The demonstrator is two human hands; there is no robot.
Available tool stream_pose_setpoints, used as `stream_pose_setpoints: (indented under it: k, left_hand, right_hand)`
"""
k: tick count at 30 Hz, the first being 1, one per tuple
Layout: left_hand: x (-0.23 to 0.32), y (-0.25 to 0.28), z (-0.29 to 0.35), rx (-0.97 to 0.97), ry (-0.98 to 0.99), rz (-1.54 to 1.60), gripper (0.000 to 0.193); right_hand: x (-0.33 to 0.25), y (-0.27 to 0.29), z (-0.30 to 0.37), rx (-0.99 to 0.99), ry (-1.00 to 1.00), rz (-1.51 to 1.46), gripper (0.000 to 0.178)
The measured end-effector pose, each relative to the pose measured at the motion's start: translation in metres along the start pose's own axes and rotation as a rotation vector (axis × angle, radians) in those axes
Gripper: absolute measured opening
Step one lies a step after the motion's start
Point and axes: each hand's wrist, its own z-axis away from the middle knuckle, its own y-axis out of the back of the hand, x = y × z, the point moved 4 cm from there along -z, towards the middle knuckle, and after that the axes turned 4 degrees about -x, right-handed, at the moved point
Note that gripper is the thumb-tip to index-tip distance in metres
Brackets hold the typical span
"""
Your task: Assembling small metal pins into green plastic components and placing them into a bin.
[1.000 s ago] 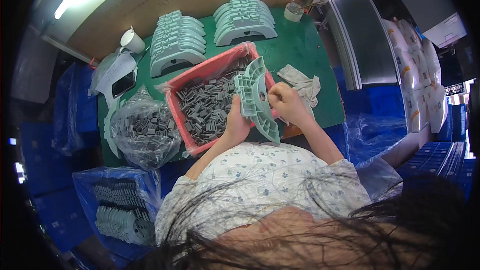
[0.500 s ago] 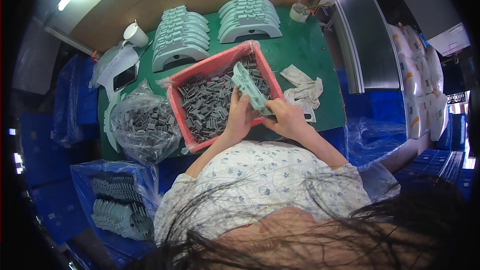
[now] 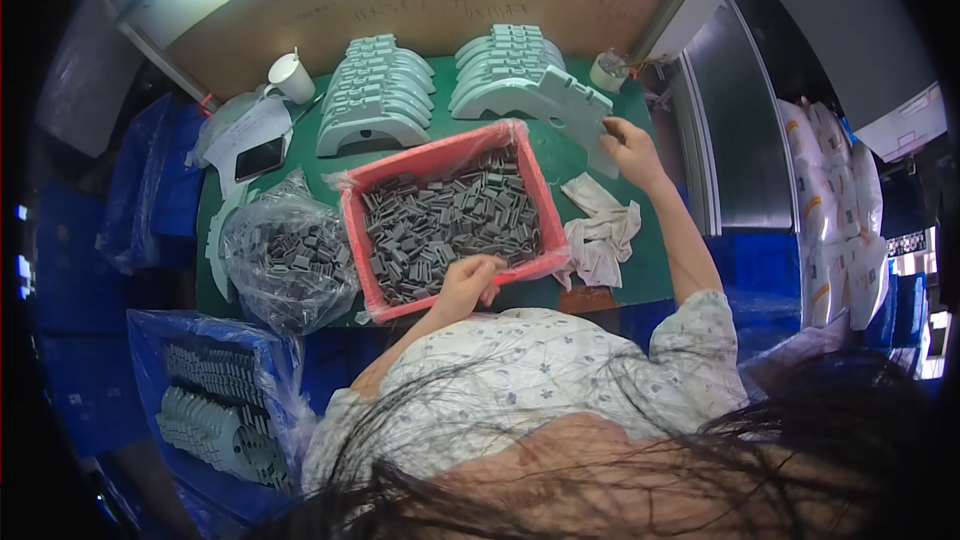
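Observation:
My right hand (image 3: 632, 154) is closed on one end of a pale green curved plastic part (image 3: 575, 108), out at the right side of the green table. The part's other end meets the front of a row of similar arched parts (image 3: 500, 75). Over the near rim of a red bin (image 3: 352, 225), my left hand (image 3: 468, 286) is closed with curled fingers; what they hold, if anything, is hidden. Small grey plastic clips (image 3: 450, 215) fill the bin in a loose heap.
A second row of arched parts (image 3: 375, 105), a white mug (image 3: 290, 78) and a phone (image 3: 260, 158) lie at the back left. A clear bag of clips (image 3: 300, 250) sits left of the bin, white gloves (image 3: 600, 230) right. A blue crate (image 3: 215, 410) of parts stands lower left.
My right hand has carried the pale green part from above the bin to the far-right row, turning it. My left hand has let go of it and drawn back to the bin's near rim.

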Motion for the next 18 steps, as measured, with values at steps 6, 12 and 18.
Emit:
stream_pose_setpoints:
  k: [6,12,18]
  left_hand:
    - [-0.018,0.011,0.023,0.037,0.110,0.191,0.021]
    - [-0.008,0.014,0.028,-0.071,0.084,0.031,0.040]
    - [-0.011,0.028,0.021,-0.049,0.139,0.199,0.043]
  right_hand:
    - [0.039,-0.031,-0.077,-0.039,0.014,0.152,0.033]
    - [0.048,-0.076,-0.113,-0.262,0.052,0.256,0.034]
    - [0.073,-0.104,-0.124,-0.237,-0.014,0.262,0.037]
